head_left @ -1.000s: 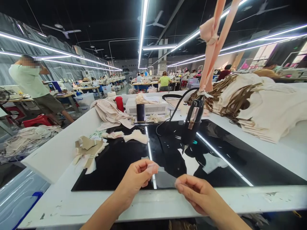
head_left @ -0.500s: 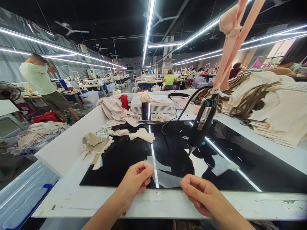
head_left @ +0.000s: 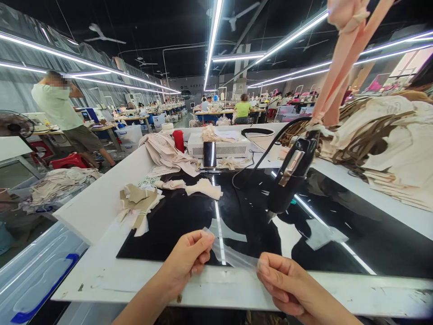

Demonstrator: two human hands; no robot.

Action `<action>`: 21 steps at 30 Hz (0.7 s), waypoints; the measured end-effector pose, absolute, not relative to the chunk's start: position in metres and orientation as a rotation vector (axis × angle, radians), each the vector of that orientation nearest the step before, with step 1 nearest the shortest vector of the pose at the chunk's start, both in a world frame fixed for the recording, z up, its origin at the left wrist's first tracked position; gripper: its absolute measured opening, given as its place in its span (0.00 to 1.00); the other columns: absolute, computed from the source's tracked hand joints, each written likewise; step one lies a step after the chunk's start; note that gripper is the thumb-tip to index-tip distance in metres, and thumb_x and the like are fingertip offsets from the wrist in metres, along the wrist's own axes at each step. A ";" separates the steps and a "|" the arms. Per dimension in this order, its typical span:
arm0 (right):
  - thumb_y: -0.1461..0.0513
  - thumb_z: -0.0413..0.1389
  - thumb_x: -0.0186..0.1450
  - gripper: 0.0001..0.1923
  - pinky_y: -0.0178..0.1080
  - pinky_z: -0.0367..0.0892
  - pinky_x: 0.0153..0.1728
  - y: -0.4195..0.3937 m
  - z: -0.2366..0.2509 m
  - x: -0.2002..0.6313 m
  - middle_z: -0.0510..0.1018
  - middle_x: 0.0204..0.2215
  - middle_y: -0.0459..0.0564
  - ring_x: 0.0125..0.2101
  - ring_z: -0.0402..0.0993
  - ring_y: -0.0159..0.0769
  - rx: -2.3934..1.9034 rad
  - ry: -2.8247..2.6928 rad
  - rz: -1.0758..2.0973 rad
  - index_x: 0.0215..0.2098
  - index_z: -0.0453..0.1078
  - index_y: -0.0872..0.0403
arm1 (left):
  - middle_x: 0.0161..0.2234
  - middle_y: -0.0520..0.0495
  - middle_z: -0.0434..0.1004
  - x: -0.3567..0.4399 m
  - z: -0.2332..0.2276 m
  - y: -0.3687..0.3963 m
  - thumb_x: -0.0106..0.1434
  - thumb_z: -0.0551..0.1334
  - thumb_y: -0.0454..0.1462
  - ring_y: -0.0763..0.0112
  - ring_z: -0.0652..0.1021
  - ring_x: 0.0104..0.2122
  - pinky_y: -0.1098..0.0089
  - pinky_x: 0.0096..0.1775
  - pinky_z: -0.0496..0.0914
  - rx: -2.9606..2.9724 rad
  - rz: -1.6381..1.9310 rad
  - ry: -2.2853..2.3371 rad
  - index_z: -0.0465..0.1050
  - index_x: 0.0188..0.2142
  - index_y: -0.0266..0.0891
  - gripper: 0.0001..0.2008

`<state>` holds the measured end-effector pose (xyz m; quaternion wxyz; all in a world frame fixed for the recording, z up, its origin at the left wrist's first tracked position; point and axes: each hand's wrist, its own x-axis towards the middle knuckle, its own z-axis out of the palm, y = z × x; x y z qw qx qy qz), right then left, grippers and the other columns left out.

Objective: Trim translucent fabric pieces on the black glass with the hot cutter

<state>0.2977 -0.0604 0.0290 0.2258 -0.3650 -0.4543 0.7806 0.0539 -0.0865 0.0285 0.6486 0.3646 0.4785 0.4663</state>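
My left hand and my right hand pinch the two ends of a thin, see-through strip of film and hold it stretched just above the near edge of a glossy black work surface. A black handheld tool hangs on a pink strap above the black surface, beyond my right hand, its tip pointing down. Its black cable runs back toward a white box.
Beige fabric pieces lie at the left of the black surface, more farther back. A big pile of cream and brown fabric fills the right. A white box, a red cup and a dark cylinder stand behind. People work at distant tables; a person stands left.
The view has shifted, so the table and the hanging tool sit further right. Both hands stay pinched on the clear strip, which now stretches slightly lower and nearer the table's edge.
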 end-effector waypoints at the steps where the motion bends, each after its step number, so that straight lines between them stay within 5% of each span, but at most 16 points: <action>1: 0.42 0.68 0.55 0.31 0.30 0.33 0.18 -0.061 0.030 0.296 0.55 0.15 0.34 0.16 0.37 0.17 -1.002 -1.254 2.168 0.23 0.57 0.53 | 0.21 0.58 0.54 0.053 0.029 -0.087 0.56 0.71 0.54 0.79 0.51 0.22 0.77 0.20 0.43 0.819 1.061 1.086 0.61 0.25 0.39 0.26; 14: 0.36 0.66 0.50 0.31 0.28 0.38 0.17 -0.057 0.037 0.287 0.56 0.17 0.34 0.17 0.38 0.19 -1.224 -1.374 1.829 0.28 0.67 0.53 | 0.23 0.54 0.66 0.038 0.041 -0.093 0.59 0.70 0.48 0.79 0.60 0.22 0.78 0.21 0.55 1.021 1.036 1.263 0.73 0.32 0.37 0.16; 21: 0.44 0.63 0.58 0.21 0.33 0.41 0.18 -0.056 0.032 0.285 0.54 0.19 0.36 0.17 0.43 0.23 -1.288 -1.575 1.507 0.29 0.69 0.52 | 0.23 0.54 0.66 0.039 0.039 -0.093 0.60 0.66 0.44 0.76 0.64 0.22 0.77 0.22 0.60 1.088 1.077 1.336 0.72 0.33 0.38 0.11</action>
